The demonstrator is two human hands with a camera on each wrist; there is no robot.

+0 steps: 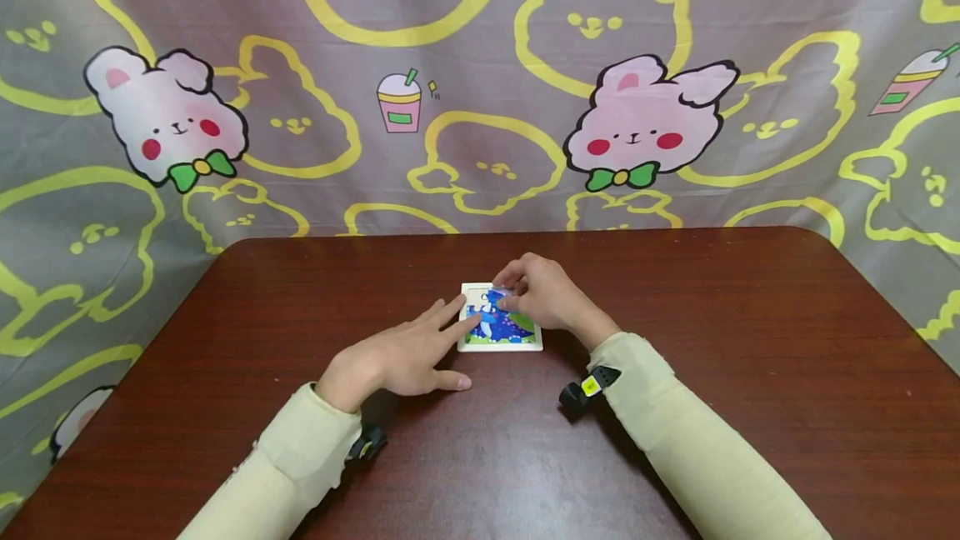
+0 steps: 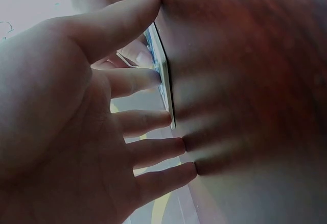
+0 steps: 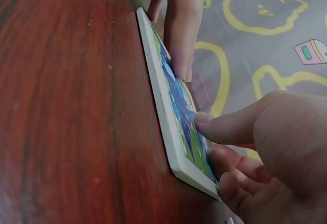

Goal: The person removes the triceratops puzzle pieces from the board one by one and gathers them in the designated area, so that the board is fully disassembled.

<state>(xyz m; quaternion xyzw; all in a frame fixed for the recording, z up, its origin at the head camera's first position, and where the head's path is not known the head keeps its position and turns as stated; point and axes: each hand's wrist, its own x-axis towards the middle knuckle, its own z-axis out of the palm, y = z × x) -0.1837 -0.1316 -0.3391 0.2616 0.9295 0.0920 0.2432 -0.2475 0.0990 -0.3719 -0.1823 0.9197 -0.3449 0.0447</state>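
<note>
A small square jigsaw puzzle (image 1: 501, 347) with a white frame and a blue and green picture lies on the table. Its upper left part shows a pale bare patch. My left hand (image 1: 408, 357) is spread flat from the left, its index fingertip resting on the picture and another finger at the frame's left edge. Over the upper right part, my right hand (image 1: 551, 294) pinches a thin puzzle piece (image 2: 124, 59) between thumb and fingers. Most of that piece is hidden by the fingers. In the right wrist view, the right thumb (image 3: 207, 124) lies close over the picture.
The dark brown wooden table (image 1: 712, 340) extends around the puzzle on all sides. Behind it hangs a grey curtain (image 1: 480, 73) with yellow outlines and rabbit faces. Black straps with small devices (image 1: 588, 388) sit at both cuffs.
</note>
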